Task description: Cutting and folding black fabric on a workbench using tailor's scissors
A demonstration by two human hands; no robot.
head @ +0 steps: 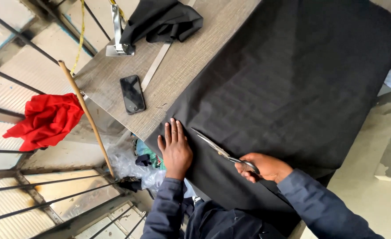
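Note:
A large sheet of black cloth (288, 84) covers most of a grey wooden table (191, 62) and hangs over its near edge. My left hand (174, 149) lies flat on the cloth near its left edge, fingers together, pressing it down. My right hand (262, 167) grips the handles of a pair of metal scissors (220, 150). The blades point up and left over the cloth, their tip close to my left hand's fingers. Both my arms wear dark blue sleeves.
A black phone (132, 94) and a long metal ruler (156, 65) lie on the bare table left of the cloth. A bundle of black cloth (160, 20) sits at the far end. A wooden stick (86, 113), a red cloth (47, 120) on a metal railing, and plastic bags (133, 163) are at the left.

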